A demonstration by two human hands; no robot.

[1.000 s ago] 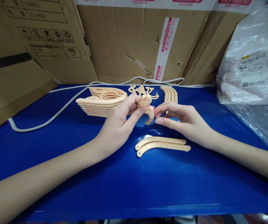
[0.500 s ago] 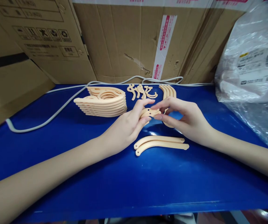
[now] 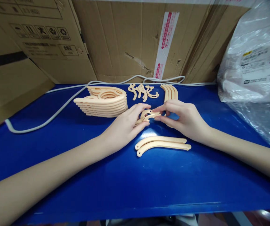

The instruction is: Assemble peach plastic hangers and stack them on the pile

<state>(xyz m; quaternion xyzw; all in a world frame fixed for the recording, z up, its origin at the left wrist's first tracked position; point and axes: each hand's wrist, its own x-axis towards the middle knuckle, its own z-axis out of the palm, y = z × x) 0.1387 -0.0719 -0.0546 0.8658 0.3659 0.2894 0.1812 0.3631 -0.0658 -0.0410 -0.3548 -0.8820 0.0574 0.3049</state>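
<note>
Between my two hands are small curved beige plastic hanger parts (image 3: 151, 116) with small holes, partly hidden by my fingers. My left hand (image 3: 125, 124) pinches their left side between thumb and fingers. At their right end, the thumb and forefinger of my right hand (image 3: 186, 121) are closed on them. Just in front, two long curved beige hanger arms (image 3: 163, 145) lie side by side on the blue table surface (image 3: 135, 185). Beyond my hands are several loose beige hooks (image 3: 144, 92) and a row of curved arms (image 3: 170, 91), partly covered by my right hand.
A stack of folded beige hangers (image 3: 102, 105) stands to the left. A white cable (image 3: 62, 116) runs along the back and left. Cardboard boxes (image 3: 123, 40) wall off the rear. At right is a clear plastic bag (image 3: 250, 75) with a labelled package inside.
The small parts between my hands have turned, so a rounded opening now shows between them. Both hands have shifted slightly and stay closed on the parts. The arms in front lie as before.
</note>
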